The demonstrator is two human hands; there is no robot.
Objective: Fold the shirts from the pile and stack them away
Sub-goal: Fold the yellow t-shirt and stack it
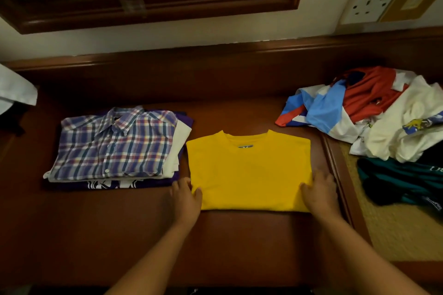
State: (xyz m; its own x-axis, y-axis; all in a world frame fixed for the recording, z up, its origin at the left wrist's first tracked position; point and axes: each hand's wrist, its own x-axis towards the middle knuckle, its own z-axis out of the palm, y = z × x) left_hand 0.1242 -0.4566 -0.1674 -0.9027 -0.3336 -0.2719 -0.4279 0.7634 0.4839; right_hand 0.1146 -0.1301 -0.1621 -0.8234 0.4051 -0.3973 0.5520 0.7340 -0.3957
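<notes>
A folded yellow T-shirt (249, 170) lies flat in the middle of the brown wooden table (119, 235), collar toward the wall. My left hand (185, 197) grips its lower left edge, thumb on top of the cloth. My right hand (320, 193) grips the lower right edge the same way. To the left stands a stack of folded shirts (115, 146) with a blue plaid shirt on top and white and purple ones under it. At the right lies a loose pile of unfolded shirts (374, 112) in red, light blue and white.
A dark teal garment (402, 179) lies on a woven mat (395, 230) right of the table's raised edge. A wooden back rail runs along the wall. A wall socket (369, 2) sits at the upper right, a white cloth (14, 91) at the far left.
</notes>
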